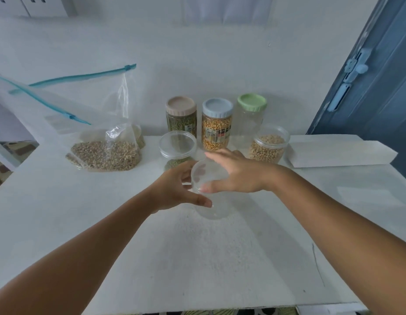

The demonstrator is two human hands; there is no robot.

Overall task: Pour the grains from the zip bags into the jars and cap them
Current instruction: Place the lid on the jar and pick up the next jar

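Progress, as judged: tall clear jar with beige lid point(180, 115) holds green beans, blue-lidded tall jar point(216, 123) corn, both capped. Green-lidded jar point(251, 114) looks empty. Short clear jar of pale beans point(268, 144) seems capped. Clear zip bag of tan grain point(104, 151) unpoured.

Centre of white surface point(197, 258): empty short clear jar point(212, 201). Left hand point(177, 189) grips its side; right hand point(238, 173) pinches the clear lid point(207, 176), tilted over the mouth.
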